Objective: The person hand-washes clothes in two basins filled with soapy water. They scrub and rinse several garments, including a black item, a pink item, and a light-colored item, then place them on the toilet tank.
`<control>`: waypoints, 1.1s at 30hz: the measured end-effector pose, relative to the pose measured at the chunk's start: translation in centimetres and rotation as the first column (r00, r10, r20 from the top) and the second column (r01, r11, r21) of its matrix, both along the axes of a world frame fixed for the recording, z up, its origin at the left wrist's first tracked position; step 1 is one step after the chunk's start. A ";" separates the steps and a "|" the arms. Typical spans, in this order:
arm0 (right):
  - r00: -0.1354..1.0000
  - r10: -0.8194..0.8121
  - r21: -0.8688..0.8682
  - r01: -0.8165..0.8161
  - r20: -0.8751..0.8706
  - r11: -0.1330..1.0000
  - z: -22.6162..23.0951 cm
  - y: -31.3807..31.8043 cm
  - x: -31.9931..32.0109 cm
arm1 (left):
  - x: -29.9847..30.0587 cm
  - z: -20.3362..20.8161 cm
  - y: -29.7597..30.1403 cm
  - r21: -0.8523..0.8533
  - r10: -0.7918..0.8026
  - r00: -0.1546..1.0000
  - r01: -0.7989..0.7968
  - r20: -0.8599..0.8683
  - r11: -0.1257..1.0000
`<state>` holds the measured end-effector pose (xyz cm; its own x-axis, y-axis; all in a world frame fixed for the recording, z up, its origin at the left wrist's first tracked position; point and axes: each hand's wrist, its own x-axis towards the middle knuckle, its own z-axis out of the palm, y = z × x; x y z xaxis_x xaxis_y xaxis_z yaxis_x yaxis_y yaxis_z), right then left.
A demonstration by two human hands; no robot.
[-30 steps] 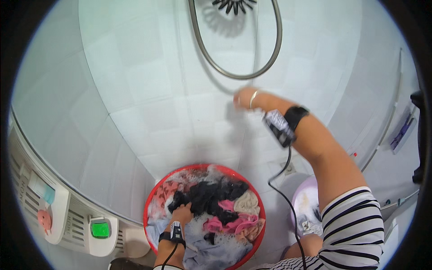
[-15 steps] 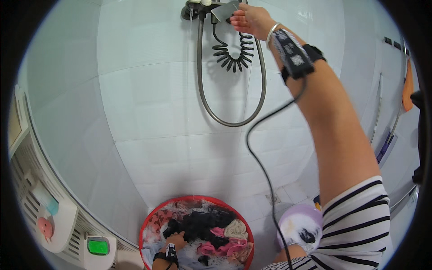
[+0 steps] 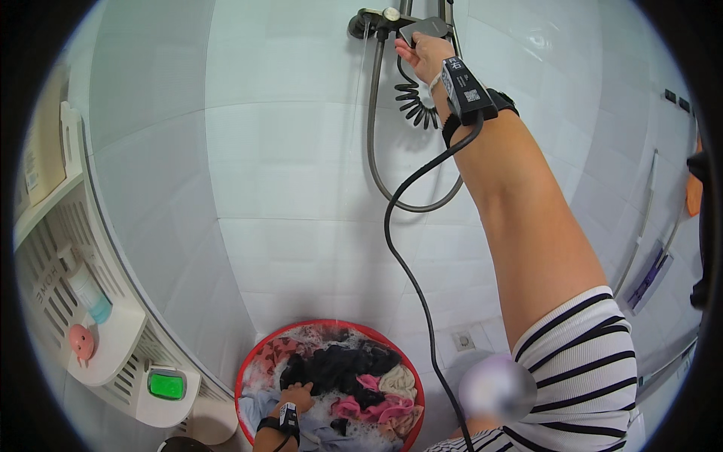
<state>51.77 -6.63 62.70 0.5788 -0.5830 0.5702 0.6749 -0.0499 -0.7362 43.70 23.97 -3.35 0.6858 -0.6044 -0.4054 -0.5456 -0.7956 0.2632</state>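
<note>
My right hand (image 3: pixel 428 57) is raised to the shower mixer (image 3: pixel 370 24) on the wall. Its thumb lies on a flat grey handle (image 3: pixel 428 30), with the other fingers bent just below. A thin stream of water (image 3: pixel 358 87) falls from the spout to the left. Low down, my left hand (image 3: pixel 298 396) rests in a red basin (image 3: pixel 242 377) of foamy water, fingers apart against a black garment (image 3: pixel 343 368). Around it lie pink cloth (image 3: pixel 369 409), a cream piece (image 3: pixel 398 383) and pale blue fabric (image 3: pixel 260 413), all partly under suds.
A cable (image 3: pixel 392 226) hangs from my right wrist device past the basin. Behind are a looped metal hose (image 3: pixel 374 143) and a coiled black cord (image 3: pixel 414 105). White shelves (image 3: pixel 113 339) hold a pump bottle (image 3: pixel 90 294) and green soap (image 3: pixel 166 386). A purple tub (image 3: pixel 471 392) looks blurred.
The view has shifted, so the mixer sits farther right in it. My right hand stays at the grey handle, its fingers more bent. The left hand remains on the black garment.
</note>
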 end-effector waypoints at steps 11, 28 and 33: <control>0.999 0.045 -0.035 -0.045 -0.006 0.998 0.0 -0.1 -0.7 | -1.0 2.3 -0.6 0.047 0.023 0.999 -0.022 -0.028 0.999; 0.331 -0.238 -0.406 -0.798 -0.913 0.445 -61.2 3.8 -14.5 | -0.9 3.1 -2.2 -0.259 0.134 0.991 -0.124 0.021 0.958; 0.588 -0.279 -0.651 -0.699 -0.759 0.297 -67.6 7.3 -15.1 | -0.9 9.9 -3.4 -0.589 0.080 0.955 -0.241 -0.285 0.771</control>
<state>36.70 0.71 -4.90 0.9798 0.1864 -0.0717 0.1326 -0.8755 -0.4647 42.82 20.54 6.52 0.7306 -0.6670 -0.1463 -0.2839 -0.4916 0.8233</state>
